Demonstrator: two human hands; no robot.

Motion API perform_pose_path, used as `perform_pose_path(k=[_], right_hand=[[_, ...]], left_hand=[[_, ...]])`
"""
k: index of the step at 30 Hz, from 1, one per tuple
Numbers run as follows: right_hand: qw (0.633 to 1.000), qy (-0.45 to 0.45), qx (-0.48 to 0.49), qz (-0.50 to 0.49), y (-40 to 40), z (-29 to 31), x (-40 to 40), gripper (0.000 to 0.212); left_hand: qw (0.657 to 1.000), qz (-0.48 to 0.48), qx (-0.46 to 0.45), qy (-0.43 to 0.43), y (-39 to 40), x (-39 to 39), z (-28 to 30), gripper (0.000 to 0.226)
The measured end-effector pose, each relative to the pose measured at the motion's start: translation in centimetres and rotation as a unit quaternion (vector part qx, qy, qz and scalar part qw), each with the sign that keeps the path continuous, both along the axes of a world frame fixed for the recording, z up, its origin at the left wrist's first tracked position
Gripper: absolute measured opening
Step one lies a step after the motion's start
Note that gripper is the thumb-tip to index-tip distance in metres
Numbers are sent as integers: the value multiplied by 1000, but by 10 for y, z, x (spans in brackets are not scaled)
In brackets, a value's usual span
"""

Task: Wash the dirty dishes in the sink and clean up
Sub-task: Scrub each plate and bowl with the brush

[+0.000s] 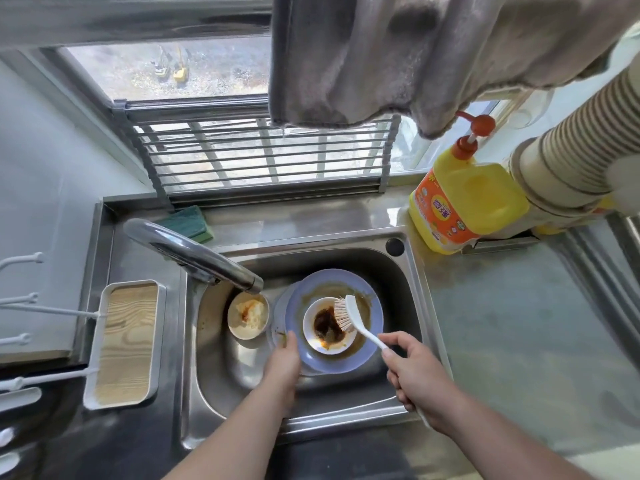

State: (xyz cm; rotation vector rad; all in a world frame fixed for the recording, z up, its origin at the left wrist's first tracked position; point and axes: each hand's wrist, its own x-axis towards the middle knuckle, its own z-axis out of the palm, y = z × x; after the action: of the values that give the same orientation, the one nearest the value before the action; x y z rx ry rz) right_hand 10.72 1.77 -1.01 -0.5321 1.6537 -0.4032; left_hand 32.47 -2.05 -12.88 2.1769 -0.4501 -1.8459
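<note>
Washing is judged barely begun: the brush, clamped in the right hand, meets the stained bowl on the plate gripped by left fingers, while a bowl at nine o'clock is left dirty.

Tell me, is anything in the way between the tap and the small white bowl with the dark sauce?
Nothing blocks it. The faucet spout ends left of the white bowl. Only the dish brush, held by the right hand, rests on the bowl's rim.
</note>
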Motion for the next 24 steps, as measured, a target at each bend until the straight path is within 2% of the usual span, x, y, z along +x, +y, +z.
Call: perform_pose_path(k=[2, 4, 8, 12, 14, 17, 20, 24], right_hand=[[999, 26, -16, 40, 0, -1, -5, 24], [988, 90, -43, 116, -1, -1, -11, 25], [921, 222, -81, 308, -5, 3, -20, 31], [864, 279, -102, 406, -9, 5, -21, 33], [856, 286, -103, 419, -10, 5, -22, 27], [861, 293, -109, 401, -13, 4, -29, 19], [863, 285, -122, 398, -21, 7, -43, 21], [860, 241, -158, 421, -32, 21, -62, 13]], left_hand=[[983, -82, -102, -130, -8, -5, 5, 35], [959, -147, -171, -173, -17, -12, 11, 26], [913, -285, -183, -228, -32, -18, 16, 14], [885, -370, -151, -240, -37, -21, 19, 19], [891, -365, -147, -227, -37, -22, 22, 25], [918, -315, -137, -196, -36, -24, 29, 36], [965, -197, -123, -121, -30, -22, 43, 34], [992, -70, -101, -22, -22, -13, 62, 32]])
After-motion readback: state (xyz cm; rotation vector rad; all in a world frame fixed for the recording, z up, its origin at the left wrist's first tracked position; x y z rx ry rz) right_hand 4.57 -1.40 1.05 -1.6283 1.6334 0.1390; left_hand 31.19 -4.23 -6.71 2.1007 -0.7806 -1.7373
